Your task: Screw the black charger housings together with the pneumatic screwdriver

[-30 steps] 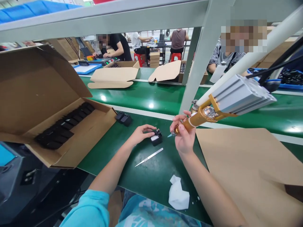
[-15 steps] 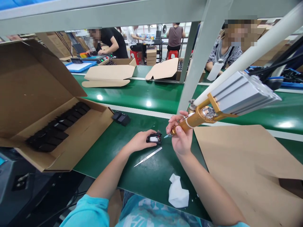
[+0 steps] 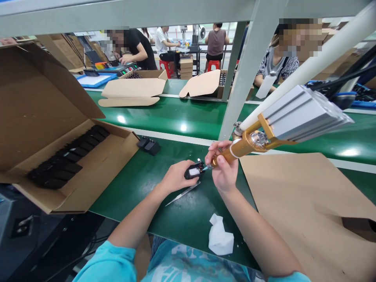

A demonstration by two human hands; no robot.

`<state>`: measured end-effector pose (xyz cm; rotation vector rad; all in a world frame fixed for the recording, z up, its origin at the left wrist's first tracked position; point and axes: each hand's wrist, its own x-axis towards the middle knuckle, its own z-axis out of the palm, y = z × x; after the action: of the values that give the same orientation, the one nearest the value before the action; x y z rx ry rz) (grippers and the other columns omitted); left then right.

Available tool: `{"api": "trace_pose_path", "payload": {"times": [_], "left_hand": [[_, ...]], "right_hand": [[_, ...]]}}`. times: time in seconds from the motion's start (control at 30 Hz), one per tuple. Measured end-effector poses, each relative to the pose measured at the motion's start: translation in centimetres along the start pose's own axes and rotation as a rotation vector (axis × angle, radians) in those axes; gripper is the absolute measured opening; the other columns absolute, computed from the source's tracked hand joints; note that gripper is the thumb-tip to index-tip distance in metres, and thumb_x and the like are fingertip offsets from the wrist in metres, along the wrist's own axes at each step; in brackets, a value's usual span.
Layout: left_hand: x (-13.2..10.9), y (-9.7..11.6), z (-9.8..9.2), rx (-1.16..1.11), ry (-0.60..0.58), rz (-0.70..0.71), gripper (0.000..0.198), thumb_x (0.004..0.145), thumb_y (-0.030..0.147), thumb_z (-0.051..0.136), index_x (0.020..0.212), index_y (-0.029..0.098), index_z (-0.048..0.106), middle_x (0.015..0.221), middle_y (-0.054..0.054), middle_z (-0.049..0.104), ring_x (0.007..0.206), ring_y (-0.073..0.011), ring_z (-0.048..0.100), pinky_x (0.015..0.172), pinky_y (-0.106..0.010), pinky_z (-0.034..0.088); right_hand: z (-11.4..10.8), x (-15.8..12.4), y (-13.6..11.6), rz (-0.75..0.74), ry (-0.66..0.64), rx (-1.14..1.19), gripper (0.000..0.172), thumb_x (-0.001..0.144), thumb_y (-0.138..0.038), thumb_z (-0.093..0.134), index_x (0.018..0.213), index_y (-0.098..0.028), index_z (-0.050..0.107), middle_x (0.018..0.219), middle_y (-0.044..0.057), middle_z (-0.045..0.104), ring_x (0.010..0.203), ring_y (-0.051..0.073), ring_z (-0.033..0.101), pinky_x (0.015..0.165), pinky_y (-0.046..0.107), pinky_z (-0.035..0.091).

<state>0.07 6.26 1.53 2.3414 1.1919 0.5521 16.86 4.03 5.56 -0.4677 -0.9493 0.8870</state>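
Nearest to us a crumpled white wipe (image 3: 221, 237) lies on the green bench (image 3: 141, 184), and to its right a flat cardboard sheet (image 3: 296, 199) covers the surface. A little further on, slim metal tweezers (image 3: 182, 193) rest on the bench just below our left hand (image 3: 175, 177). That hand is closed around a small black part (image 3: 194, 171), its fingers (image 3: 188, 163) curled over the top and pinching the part so that its white label and a bit of red wiring show at the right end. Our right hand (image 3: 223, 169) grips the gold nozzle of the dispensing tool (image 3: 238, 148), fingers wrapped tight around it, and the tool's fine tip touches the right end of the black part. The tool's grey ribbed body (image 3: 302, 113) rises up and right, with a white tube (image 3: 320, 55) running beside it. To the left stands an open cardboard box (image 3: 53, 129) holding a row of black parts (image 3: 67, 158), and two loose black parts (image 3: 149, 145) sit just beside its corner. Beyond lies the green conveyor belt (image 3: 176, 113), then more open boxes (image 3: 133, 88), and other people at work at the far benches.
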Motion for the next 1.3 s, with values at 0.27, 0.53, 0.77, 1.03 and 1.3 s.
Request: {"api": "trace_pose_path", "payload": {"times": [0.27, 0.53, 0.77, 1.03, 1.3], "left_hand": [[-0.1, -0.1, 0.4, -0.002, 0.019, 0.006, 0.037, 0.075, 0.035, 0.067, 0.109, 0.022, 0.059, 0.098, -0.003, 0.069, 0.087, -0.0208, 0.066, 0.074, -0.029, 0.050], [-0.1, 0.1, 0.4, 0.038, 0.021, -0.026, 0.037, 0.076, 0.037, 0.067, 0.109, 0.022, 0.058, 0.098, -0.003, 0.071, 0.086, -0.0221, 0.069, 0.074, -0.030, 0.050], [0.1, 0.8, 1.7, 0.095, -0.047, -0.144, 0.039, 0.081, 0.043, 0.065, 0.113, 0.025, 0.054, 0.092, -0.001, 0.073, 0.078, -0.0223, 0.071, 0.068, -0.029, 0.050], [0.0, 1.3, 3.2, 0.026, 0.015, -0.118, 0.038, 0.080, 0.044, 0.066, 0.110, 0.024, 0.054, 0.093, -0.001, 0.073, 0.078, -0.0224, 0.071, 0.067, -0.028, 0.050], [0.1, 2.0, 3.9, -0.095, 0.058, -0.076, 0.037, 0.078, 0.046, 0.066, 0.103, 0.022, 0.053, 0.079, 0.000, 0.069, 0.067, -0.0188, 0.067, 0.061, -0.027, 0.048]], "right_hand": [[0.0, 0.0, -0.1, -0.015, 0.010, -0.032, 0.018, 0.083, -0.037, 0.063, 0.090, -0.025, 0.052, 0.090, -0.001, 0.057, 0.056, 0.008, 0.054, 0.052, 0.026, 0.042], [0.0, 0.0, 0.0, -0.009, -0.009, -0.008, 0.027, 0.081, -0.040, 0.064, 0.104, -0.028, 0.055, 0.091, 0.000, 0.057, 0.057, 0.009, 0.054, 0.051, 0.027, 0.041], [0.2, -0.1, -0.1, 0.001, -0.017, -0.015, 0.030, 0.081, -0.042, 0.063, 0.105, -0.027, 0.053, 0.091, 0.000, 0.057, 0.057, 0.010, 0.054, 0.050, 0.027, 0.042], [0.5, -0.3, -0.1, 0.010, -0.036, 0.026, 0.030, 0.082, -0.041, 0.063, 0.107, -0.027, 0.054, 0.092, 0.000, 0.058, 0.059, 0.010, 0.054, 0.052, 0.027, 0.044], [0.8, -0.6, -0.1, 0.024, -0.054, 0.033, 0.029, 0.083, -0.041, 0.063, 0.107, -0.027, 0.054, 0.093, 0.001, 0.058, 0.060, 0.010, 0.055, 0.053, 0.027, 0.044]]}}
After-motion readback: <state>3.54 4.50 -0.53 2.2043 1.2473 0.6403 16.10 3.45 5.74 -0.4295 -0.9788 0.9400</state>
